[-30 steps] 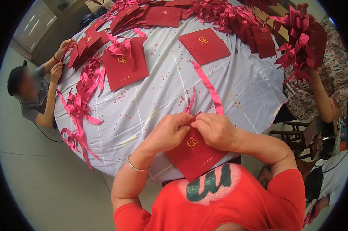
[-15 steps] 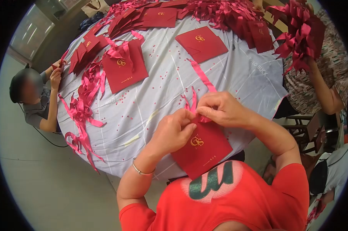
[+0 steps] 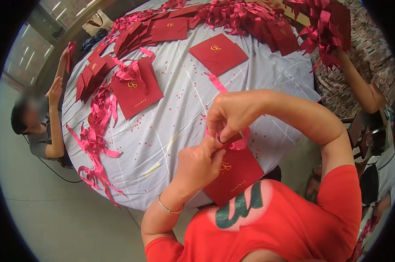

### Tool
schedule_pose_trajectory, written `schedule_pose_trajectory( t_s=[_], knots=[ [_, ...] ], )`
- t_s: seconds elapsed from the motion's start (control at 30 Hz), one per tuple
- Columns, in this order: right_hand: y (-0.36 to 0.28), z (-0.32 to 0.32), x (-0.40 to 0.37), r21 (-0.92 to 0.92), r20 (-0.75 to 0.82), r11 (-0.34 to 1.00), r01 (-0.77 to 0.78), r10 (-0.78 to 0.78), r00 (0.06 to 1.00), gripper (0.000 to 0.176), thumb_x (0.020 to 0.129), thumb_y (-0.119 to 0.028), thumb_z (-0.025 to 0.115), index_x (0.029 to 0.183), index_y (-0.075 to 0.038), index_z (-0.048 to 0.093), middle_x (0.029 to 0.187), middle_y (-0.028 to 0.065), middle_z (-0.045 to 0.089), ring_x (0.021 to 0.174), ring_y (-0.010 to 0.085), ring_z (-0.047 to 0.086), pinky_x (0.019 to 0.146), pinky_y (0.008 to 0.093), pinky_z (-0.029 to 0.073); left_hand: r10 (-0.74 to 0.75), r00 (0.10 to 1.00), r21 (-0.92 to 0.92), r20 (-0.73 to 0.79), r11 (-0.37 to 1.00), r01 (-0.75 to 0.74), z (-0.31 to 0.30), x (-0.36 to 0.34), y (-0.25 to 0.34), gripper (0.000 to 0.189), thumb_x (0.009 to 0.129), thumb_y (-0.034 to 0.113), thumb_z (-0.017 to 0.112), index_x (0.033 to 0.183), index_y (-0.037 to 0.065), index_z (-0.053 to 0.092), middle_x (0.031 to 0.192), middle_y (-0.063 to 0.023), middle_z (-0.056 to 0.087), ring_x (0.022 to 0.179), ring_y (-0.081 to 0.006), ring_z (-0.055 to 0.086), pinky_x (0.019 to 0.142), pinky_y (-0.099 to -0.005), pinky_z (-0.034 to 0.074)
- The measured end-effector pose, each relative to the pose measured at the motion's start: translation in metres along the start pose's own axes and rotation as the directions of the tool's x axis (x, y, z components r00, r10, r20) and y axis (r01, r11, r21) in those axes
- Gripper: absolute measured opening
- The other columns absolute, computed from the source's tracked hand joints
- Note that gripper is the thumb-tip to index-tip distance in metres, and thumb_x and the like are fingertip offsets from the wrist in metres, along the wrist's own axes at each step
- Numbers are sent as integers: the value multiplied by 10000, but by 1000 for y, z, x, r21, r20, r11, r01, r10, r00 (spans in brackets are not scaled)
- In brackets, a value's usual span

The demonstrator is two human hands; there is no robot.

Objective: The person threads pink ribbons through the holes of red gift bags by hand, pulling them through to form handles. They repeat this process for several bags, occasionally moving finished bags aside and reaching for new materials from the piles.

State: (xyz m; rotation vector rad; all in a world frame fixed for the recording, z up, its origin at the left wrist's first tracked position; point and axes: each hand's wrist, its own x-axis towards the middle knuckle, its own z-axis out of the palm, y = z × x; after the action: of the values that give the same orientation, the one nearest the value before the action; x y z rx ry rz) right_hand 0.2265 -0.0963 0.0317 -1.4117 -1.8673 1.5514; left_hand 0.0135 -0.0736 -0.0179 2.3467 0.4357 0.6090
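In front of my chest, a red paper bag point(image 3: 243, 170) with a gold emblem lies at the near edge of the cloth-covered table point(image 3: 162, 144). A pink ribbon point(image 3: 245, 140) loops at the bag's top edge. My left hand point(image 3: 199, 166), closed, pinches at the ribbon beside that edge. My right hand point(image 3: 237, 112) arches above it, its fingertips bent down and closed on the ribbon, almost touching the left fingers. Those fingers partly hide the ribbon's ends and the bag's upper edge. A strip of ribbon point(image 3: 215, 83) shows beyond my right hand.
Another red bag point(image 3: 136, 94) with ribbon lies left, and bags without visible ribbon point(image 3: 219, 54) lie ahead. Loose ribbons point(image 3: 102, 109) trail down the left side. Stacked bags point(image 3: 169, 29) line the far side. A person point(image 3: 36, 118) sits left; another point(image 3: 359, 78) holds ribboned bags at right.
My right hand has turned over and curled down toward my left fingers, its elbow rising. The left person's hands have moved apart, one lifting something red. My view has shifted slightly.
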Motion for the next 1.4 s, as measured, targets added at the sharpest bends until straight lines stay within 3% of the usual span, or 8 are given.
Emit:
schedule_pose_trajectory(
  t_s=[0.07,0.37,0.53,0.77,1.07,1.23,1.33,1.4],
  knots=[
    [-7,-2,0,18,22,999,-39,39,999,244,741,10,702,984,-4,702,780,77,702,702,124,658,607,273,527,36,999,32,-20,999,-35,3,-1,-1,172,788,116,721,867,72,575,668,-111,652,577,-323,638,495,-410,475],
    [-4,-1,7,-93,95,995,45,-36,995,209,734,7,726,942,-7,726,799,73,713,661,149,665,611,291,527,71,997,161,-23,985,-67,1,-5,6,201,771,59,743,867,63,567,696,-94,667,589,-278,661,496,-357,485],
    [-29,-3,5,-281,195,942,-181,241,951,223,809,-60,704,1028,-14,710,818,79,715,641,151,655,602,299,525,109,993,186,-37,977,-100,1,-6,10,187,777,70,738,860,73,571,656,-88,636,552,-282,636,475,-375,464],
    [4,-1,20,-106,307,971,-212,235,922,233,810,-106,736,1023,-16,712,849,63,711,634,131,619,537,281,488,270,960,316,-71,919,-235,6,-8,16,165,804,97,686,812,75,524,532,-106,522,458,-298,540,428,-414,406],
    [24,29,6,130,-102,941,-313,326,940,138,750,-27,734,872,-2,674,777,58,669,699,123,610,586,272,478,-8,999,-22,42,1000,9,10,-3,-3,179,808,34,692,914,25,548,701,-141,674,597,-299,658,531,-335,479],
    [30,38,3,-81,-322,994,-73,43,946,142,776,-11,674,903,12,616,740,80,634,702,148,613,602,307,492,-97,988,-59,117,993,104,12,0,-16,172,813,38,688,920,16,556,685,-140,667,592,-263,667,532,-329,474],
    [44,32,15,-209,-474,978,-5,-97,875,97,779,8,622,874,8,605,742,82,632,707,159,609,617,317,494,-161,967,-177,198,964,197,15,0,-14,183,817,100,681,946,44,563,759,-157,681,700,-366,661,600,-446,508],
    [47,22,13,-80,-472,995,53,-85,877,100,770,22,581,869,11,596,757,98,637,717,182,617,636,326,497,-82,983,-145,163,984,106,19,-1,-6,184,818,101,682,944,41,563,753,-154,681,702,-359,664,600,-432,510]
  ],
)
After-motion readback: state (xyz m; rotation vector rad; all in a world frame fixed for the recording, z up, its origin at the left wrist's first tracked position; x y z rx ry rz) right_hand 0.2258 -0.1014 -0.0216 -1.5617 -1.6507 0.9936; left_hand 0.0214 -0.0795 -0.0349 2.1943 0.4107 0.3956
